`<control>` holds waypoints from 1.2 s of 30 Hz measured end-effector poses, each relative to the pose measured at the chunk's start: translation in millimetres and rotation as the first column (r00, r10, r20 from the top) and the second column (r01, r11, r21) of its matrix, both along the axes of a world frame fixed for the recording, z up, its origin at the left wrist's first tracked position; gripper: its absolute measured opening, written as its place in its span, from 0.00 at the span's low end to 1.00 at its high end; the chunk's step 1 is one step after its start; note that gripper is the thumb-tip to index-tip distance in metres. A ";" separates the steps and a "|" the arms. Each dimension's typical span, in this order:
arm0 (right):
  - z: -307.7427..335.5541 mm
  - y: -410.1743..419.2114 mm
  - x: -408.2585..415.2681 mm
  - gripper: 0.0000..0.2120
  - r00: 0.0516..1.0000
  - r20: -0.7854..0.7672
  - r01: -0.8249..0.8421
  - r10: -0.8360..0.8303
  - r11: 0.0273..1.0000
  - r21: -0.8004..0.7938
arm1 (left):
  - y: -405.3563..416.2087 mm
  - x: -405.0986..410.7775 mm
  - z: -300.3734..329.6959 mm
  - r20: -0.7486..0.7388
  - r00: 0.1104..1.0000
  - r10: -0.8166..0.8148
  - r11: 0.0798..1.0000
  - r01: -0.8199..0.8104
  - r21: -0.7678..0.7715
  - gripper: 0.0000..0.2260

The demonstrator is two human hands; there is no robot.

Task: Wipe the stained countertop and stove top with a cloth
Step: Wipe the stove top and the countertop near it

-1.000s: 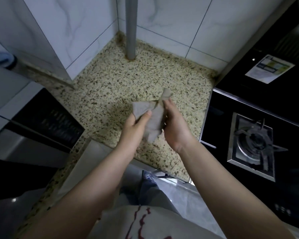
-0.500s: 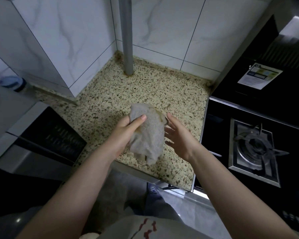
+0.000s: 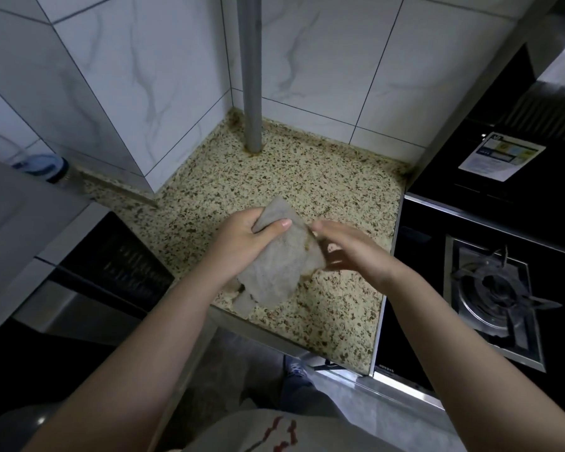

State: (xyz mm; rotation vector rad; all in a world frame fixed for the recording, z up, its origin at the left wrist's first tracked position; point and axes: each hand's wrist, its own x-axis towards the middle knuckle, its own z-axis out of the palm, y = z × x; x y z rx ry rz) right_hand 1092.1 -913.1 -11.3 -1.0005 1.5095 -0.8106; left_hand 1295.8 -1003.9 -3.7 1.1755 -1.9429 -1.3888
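Item one, centre of the frame: I logged a grey cloth (image 3: 281,265), crumpled, hanging down over the near part of the speckled countertop (image 3: 323,190); I could not tell whether its lower edge touched the stone. Item two: the left hand (image 3: 242,236) gripped the cloth's upper end, thumb curled over the top and fingers tucked behind. Item three: the right hand (image 3: 353,252), just right of the cloth, had its fingers spread and loosely straight; motion blur kept me from telling whether the fingertips touched the fabric. Item four, right side of the frame: the black glass stove top (image 3: 421,256) with a gas burner (image 3: 496,288) set in a steel surround. Item five, upper right: a white and blue label (image 3: 499,156) stuck on a dark panel, its print too small for me to read; small white lettering on the stove's front edge at lower right was likewise illegible. Item six, top centre: a grey pipe (image 3: 250,76) rose from the countertop's far corner against white marbled wall tiles (image 3: 323,53), with brown grime ringing its base. Item seven, left edge: a blue-capped object (image 3: 41,164), partly hidden.
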 end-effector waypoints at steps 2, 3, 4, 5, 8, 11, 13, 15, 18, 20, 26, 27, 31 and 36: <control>0.4 -4.4 5.5 0.17 0.989 -0.149 -0.024 0.016 0.998 -0.051 | -2.3 -4.6 4.2 0.046 0.999 -0.023 0.999 0.025 -0.043 0.15; -0.5 -7.0 9.1 0.14 0.985 -0.166 0.033 -0.053 0.992 -0.119 | -4.2 -6.8 5.2 0.070 0.997 -0.013 0.996 0.019 -0.082 0.16; -0.8 -9.9 12.5 0.11 0.981 -0.149 0.098 -0.127 0.977 -0.192 | -6.8 -8.8 7.0 0.097 0.995 0.002 0.992 0.010 -0.129 0.15; -1.8 -11.5 15.1 0.09 0.977 -0.122 0.142 -0.177 0.958 -0.251 | -8.3 -9.7 8.3 0.120 0.993 0.022 0.986 -0.001 -0.169 0.15; -5.6 -12.9 16.7 0.08 0.984 -0.028 0.156 -0.176 0.926 -0.344 | -14.0 -9.5 14.8 0.199 0.978 0.059 0.973 -0.012 -0.230 0.14; 0.4 -11.9 13.7 0.05 0.989 -0.017 0.129 -0.145 0.923 -0.363 | -20.6 -4.9 20.7 0.211 0.977 -0.027 0.985 0.062 -0.159 0.13; 7.8 -11.4 13.3 0.05 0.992 -0.052 0.090 -0.119 0.916 -0.390 | -22.0 -2.7 25.8 0.095 0.990 -0.105 0.994 0.107 -0.015 0.12; 12.1 -11.5 13.4 0.07 0.993 -0.038 0.084 -0.108 0.914 -0.396 | -20.3 -0.8 30.2 -0.044 0.989 -0.142 0.978 0.147 0.148 0.09; 14.9 -9.9 11.9 0.06 0.995 -0.028 0.080 -0.098 0.918 -0.388 | -18.7 -1.1 32.0 -0.177 0.969 -0.171 0.944 0.213 0.251 0.09; 19.4 -5.9 7.7 0.07 0.994 -0.034 0.080 -0.100 0.921 -0.382 | -19.7 -1.1 30.4 -0.190 0.964 -0.185 0.951 0.224 0.212 0.10; 20.2 -3.0 -22.0 0.14 0.803 -0.593 -0.052 -0.048 0.987 -0.151 | -20.6 -11.8 28.1 0.193 0.901 -0.388 0.895 0.419 -0.157 0.08; 19.2 -3.1 -21.6 0.18 0.778 -0.628 -0.080 -0.019 0.988 -0.129 | -19.4 -14.7 29.0 0.207 0.886 -0.416 0.886 0.446 -0.129 0.08; 24.8 -0.6 -3.2 0.40 0.956 -0.274 -0.164 0.102 0.963 -0.214 | -19.8 -22.0 30.4 0.213 0.826 -0.522 0.828 0.551 -0.107 0.12; 2.0 4.4 6.3 0.19 0.999 0.018 0.032 -0.028 0.951 -0.309 | -25.9 -21.2 24.0 0.208 0.835 -0.510 0.808 0.548 -0.217 0.02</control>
